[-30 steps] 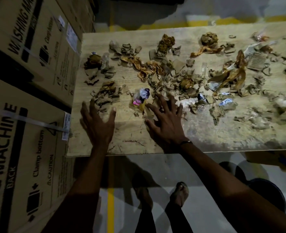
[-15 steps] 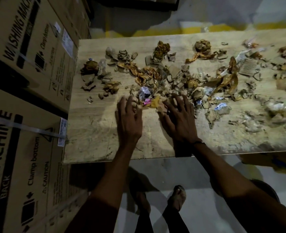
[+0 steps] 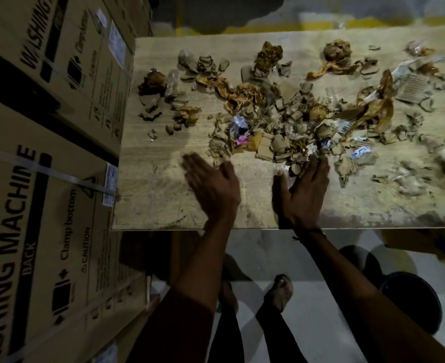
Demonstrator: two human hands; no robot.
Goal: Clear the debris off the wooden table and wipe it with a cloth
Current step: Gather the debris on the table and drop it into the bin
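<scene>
The wooden table [image 3: 153, 200] carries a wide scatter of debris [image 3: 289, 121]: torn cardboard bits, crumpled brown paper and a few plastic wrappers. A pink and white wrapper [image 3: 239, 132] lies near the front of the pile. My left hand [image 3: 210, 184] is flat and blurred over bare wood, fingers straight and pointing up-left, just left of the pile's front edge. My right hand [image 3: 305, 189] lies flat on the table with straight fingers touching the cardboard scraps at the pile's near edge. Neither hand holds anything. No cloth is in view.
Stacked washing-machine cartons [image 3: 48, 179] stand tight against the table's left edge. A dark round bin [image 3: 409, 299] sits on the floor at the lower right, below the table's near edge. My feet [image 3: 281, 289] stand on the pale floor in front.
Both hands pulled back toward the near edge after pushing scraps into the pile. My left hand swung left and is blurred. The camera view dropped slightly.
</scene>
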